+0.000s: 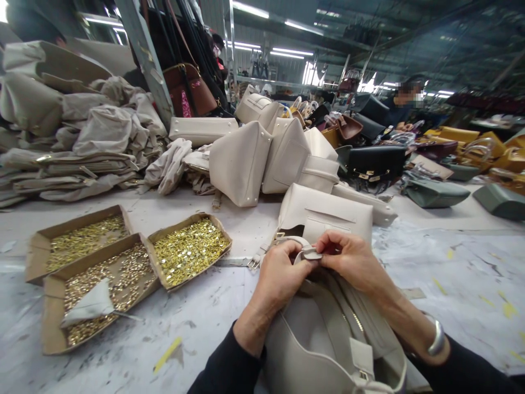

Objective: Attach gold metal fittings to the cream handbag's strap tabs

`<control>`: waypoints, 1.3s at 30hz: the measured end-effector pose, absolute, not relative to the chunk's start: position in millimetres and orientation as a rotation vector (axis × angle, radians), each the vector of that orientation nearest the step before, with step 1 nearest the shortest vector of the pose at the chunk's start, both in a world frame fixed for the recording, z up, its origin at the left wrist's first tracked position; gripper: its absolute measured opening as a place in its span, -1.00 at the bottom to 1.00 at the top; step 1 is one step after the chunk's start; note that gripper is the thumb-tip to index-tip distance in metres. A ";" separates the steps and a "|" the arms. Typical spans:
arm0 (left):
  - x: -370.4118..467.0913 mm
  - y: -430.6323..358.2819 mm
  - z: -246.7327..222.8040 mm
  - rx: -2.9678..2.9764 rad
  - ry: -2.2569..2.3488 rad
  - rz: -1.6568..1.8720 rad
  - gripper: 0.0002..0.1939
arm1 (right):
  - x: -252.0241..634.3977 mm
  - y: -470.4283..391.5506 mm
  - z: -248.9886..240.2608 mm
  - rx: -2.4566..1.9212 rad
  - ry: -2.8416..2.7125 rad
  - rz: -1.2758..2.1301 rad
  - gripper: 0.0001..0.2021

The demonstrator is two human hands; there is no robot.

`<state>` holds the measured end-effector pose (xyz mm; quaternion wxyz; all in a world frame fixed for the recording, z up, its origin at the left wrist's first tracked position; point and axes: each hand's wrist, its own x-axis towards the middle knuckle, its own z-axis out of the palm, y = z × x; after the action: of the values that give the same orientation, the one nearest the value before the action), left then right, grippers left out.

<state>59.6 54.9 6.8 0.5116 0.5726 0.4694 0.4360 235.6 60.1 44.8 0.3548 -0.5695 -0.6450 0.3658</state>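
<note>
Strap tab [310,254] of a cream handbag [328,339] sits pinched between both hands at the near edge of the table [451,262]. The left hand [283,276] has its fingers [296,250] curled onto the tab from the left side; the right hand [353,260] has its fingers [334,241] clenched on it from the right, thumbs meeting over the piece. The handbag lies open-mouthed below the hands, its zip and a strap visible along the upper edge. A silver bracelet [435,335] circles the right wrist; both forearms wear dark sleeves.

Just beyond the hands rests a flat cream bag [328,213]. Left of the hands, three cardboard trays [158,251] hold small gold fittings, touching one another; a folded pale scrap [88,306] lies in the nearest tray. Further back, a heap of cream bags [246,158] stands on the table, with beige cloth covers [102,131] piled at far left. Black bags [375,161], green bags [435,192] and yellow bags [492,145] lie at far right. Another person [404,101] works behind them.
</note>
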 end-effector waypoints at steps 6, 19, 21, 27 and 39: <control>59.1 56.1 7.0 1.413 1.111 1.067 -0.87 | 239.7 59.9 45.0 -1.414 -1.778 0.914 -0.93; 53.0 60.5 6.7 1.391 1.134 1.041 -0.82 | 230.8 64.6 52.6 -1.384 -2.030 0.551 -0.84; 51.1 63.1 5.2 1.317 1.107 1.040 -0.80 | 230.6 64.0 52.7 -1.356 -2.085 0.505 -0.81; 46.4 67.9 5.1 1.154 1.032 1.024 -0.76 | 230.1 53.9 53.7 -1.222 -2.238 0.421 -0.71; 47.4 64.1 6.7 0.934 0.961 0.988 -0.59 | 228.3 54.4 45.3 -1.230 -2.319 0.198 -0.70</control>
<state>47.4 64.1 6.7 0.6731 0.4150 0.4267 0.4390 228.3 54.4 45.3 0.2520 -0.4521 -0.8525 0.0728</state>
